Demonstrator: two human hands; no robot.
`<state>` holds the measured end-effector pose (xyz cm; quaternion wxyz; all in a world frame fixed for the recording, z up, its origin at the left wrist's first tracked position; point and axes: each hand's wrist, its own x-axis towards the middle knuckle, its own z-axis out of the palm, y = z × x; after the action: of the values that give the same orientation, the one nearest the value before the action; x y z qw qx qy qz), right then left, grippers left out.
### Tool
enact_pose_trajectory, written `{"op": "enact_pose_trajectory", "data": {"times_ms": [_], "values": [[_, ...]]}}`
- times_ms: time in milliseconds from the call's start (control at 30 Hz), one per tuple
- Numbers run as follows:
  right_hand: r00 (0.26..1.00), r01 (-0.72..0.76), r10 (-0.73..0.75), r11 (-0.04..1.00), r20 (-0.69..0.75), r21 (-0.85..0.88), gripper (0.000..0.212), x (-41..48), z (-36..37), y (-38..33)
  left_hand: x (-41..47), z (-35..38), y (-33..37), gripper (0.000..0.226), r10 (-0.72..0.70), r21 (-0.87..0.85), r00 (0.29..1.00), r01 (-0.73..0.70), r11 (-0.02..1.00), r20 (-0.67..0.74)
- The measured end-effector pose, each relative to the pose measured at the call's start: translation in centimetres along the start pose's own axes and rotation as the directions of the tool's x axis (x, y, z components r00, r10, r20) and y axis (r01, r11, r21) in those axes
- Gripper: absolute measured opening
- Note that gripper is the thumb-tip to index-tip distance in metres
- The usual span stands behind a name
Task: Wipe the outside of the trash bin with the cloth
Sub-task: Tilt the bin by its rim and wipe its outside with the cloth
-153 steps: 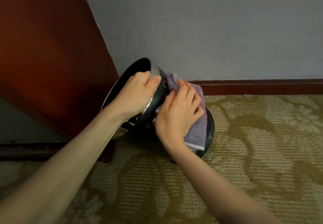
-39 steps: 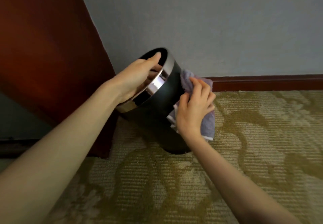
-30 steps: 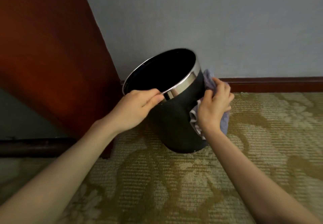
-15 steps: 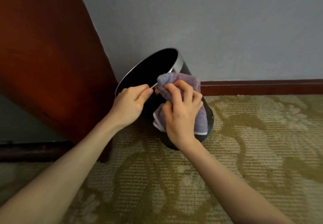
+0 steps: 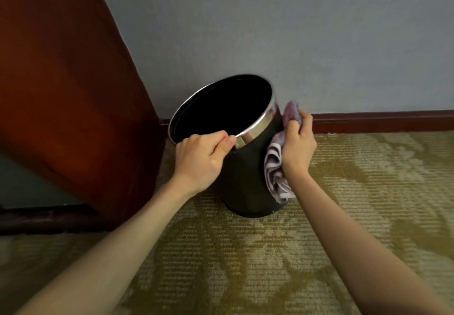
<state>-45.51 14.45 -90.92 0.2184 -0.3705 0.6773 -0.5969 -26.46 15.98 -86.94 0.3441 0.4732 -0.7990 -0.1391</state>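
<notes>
A black round trash bin (image 5: 243, 177) with a shiny metal rim stands tilted on the carpet, its open mouth turned toward me and to the left. My left hand (image 5: 200, 159) grips the near rim, thumb outside and fingers curled over the edge. A bunched purple cloth (image 5: 275, 167) with a white border is pressed against the bin's right side. My right hand (image 5: 298, 147) holds that cloth against the bin wall. The bin's far side is hidden.
A dark red wooden panel (image 5: 68, 93) rises close on the left of the bin. A grey wall (image 5: 294, 32) with a dark red skirting board (image 5: 380, 120) runs behind. Patterned olive carpet (image 5: 270, 253) covers the floor in front and to the right.
The bin has tipped so its mouth faces me more. My right hand slid the cloth from the near front of the bin round to its right side. My left hand keeps the rim.
</notes>
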Motion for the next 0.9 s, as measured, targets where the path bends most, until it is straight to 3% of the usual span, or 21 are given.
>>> {"op": "enact_pose_trajectory", "data": {"times_ms": [100, 200, 433, 667, 800, 900], "values": [[0.973, -0.231, 0.232, 0.973, -0.018, 0.027, 0.028, 0.9, -1.5, 2.9, -0.1, 0.7, 0.7, 0.041, 0.032, 0.043, 0.999, -0.034, 0.998, 0.04], [0.893, -0.445, 0.449, 0.892, -0.038, 0.078, 0.028, 0.7, -2.8, 5.7, 0.1, 1.3, 1.8, 0.04, 0.092, 0.108, 0.991, -0.103, 0.989, 0.101], [0.785, -0.556, 0.589, 0.807, -0.191, 0.201, 0.026, -0.7, -3.9, 7.7, -2.1, 2.8, 2.3, 0.041, 0.275, 0.236, 0.949, -0.306, 0.923, 0.154], [0.821, -0.489, 0.563, 0.779, -0.095, 0.394, 0.018, -1.1, -6.7, 4.3, -2.7, 2.8, 3.0, 0.037, 0.283, 0.278, 0.943, -0.323, 0.905, 0.176], [0.919, -0.357, 0.392, 0.867, -0.032, 0.348, 0.022, -1.5, -9.1, 0.7, -2.8, 2.4, 3.5, 0.04, 0.106, 0.271, 0.943, -0.197, 0.942, 0.316], [0.98, -0.193, 0.197, 0.944, 0.01, 0.266, 0.022, -2.0, -10.2, -2.4, -2.3, 1.7, 4.9, 0.026, -0.045, -0.019, 0.929, 0.055, 0.998, 0.367]]}}
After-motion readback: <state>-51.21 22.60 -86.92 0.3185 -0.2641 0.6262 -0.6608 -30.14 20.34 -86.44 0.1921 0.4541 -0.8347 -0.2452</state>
